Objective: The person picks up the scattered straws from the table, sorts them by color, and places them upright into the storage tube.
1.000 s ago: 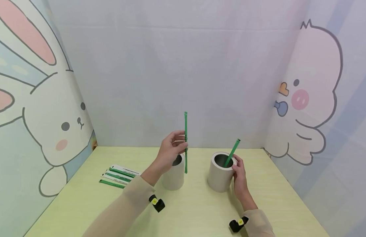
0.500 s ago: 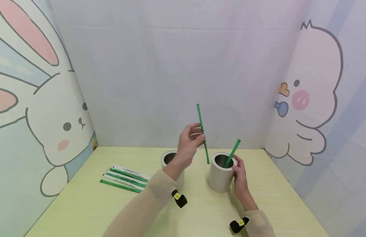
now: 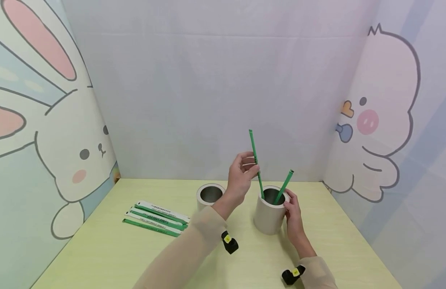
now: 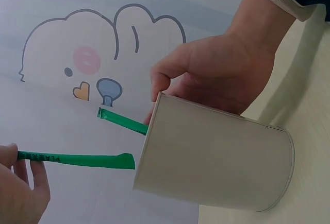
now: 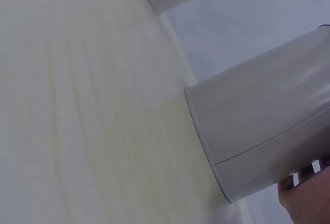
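Observation:
My left hand [image 3: 241,176] pinches a green wrapped straw [image 3: 253,142] near its middle. That straw stands nearly upright, leaning slightly left, with its lower end at the mouth of the right-hand whitish cup [image 3: 267,218]. In the left wrist view the wrapper's tip [image 4: 126,161] is right by the cup's rim. My right hand [image 3: 294,216] grips this cup on its right side, thumb near the rim. Another green wrapped straw [image 3: 285,184] leans right inside the cup, its lower part hidden. In the right wrist view the cup's wall [image 5: 258,116] shows, with fingers partly cut off.
A second whitish cup [image 3: 202,204] stands left of the held one, partly behind my left forearm. Several green-and-white wrapped straws [image 3: 155,218] lie in a pile on the left of the pale yellow table [image 3: 100,257]. Cloth walls with cartoon animals enclose the back and sides.
My left hand has carried its straw rightward from above the left cup to the right cup's mouth, and the straw now tilts left. My right hand and its cup have stayed in place.

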Demonstrator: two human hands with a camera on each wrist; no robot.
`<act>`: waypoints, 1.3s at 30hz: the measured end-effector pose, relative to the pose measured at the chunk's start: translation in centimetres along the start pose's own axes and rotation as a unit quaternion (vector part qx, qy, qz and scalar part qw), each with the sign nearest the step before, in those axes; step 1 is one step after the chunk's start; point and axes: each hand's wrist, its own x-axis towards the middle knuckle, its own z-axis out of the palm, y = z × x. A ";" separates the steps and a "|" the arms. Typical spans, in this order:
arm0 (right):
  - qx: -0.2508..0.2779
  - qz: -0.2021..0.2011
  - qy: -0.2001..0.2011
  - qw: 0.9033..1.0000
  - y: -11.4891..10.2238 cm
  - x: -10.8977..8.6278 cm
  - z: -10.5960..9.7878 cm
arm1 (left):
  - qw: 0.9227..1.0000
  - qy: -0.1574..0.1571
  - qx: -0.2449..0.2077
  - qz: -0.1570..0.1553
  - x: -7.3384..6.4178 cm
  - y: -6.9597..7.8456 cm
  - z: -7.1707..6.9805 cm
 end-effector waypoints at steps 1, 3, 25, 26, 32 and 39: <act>0.001 0.001 0.001 1.000 0.0 0.0 0.0 | 1.000 0.000 0.001 0.002 0.0 -0.2 0.1; 0.002 0.003 0.001 1.000 0.0 0.0 0.0 | 1.000 0.002 0.003 0.008 0.1 -0.4 0.3; -0.010 -0.003 0.001 1.000 0.1 0.0 -0.2 | 0.996 -0.006 0.083 -0.023 -0.8 -5.3 1.6; -0.011 -0.003 0.000 1.000 0.1 0.0 -0.2 | 0.996 -0.005 0.085 -0.028 -0.8 -5.4 1.5; -0.010 -0.002 -0.003 1.000 0.0 0.0 -0.1 | 0.994 -0.004 0.102 -0.040 -0.9 -5.7 0.7; -0.004 0.002 -0.001 1.000 0.2 0.1 -0.2 | 0.993 -0.033 0.112 -0.016 -0.5 -4.7 -1.1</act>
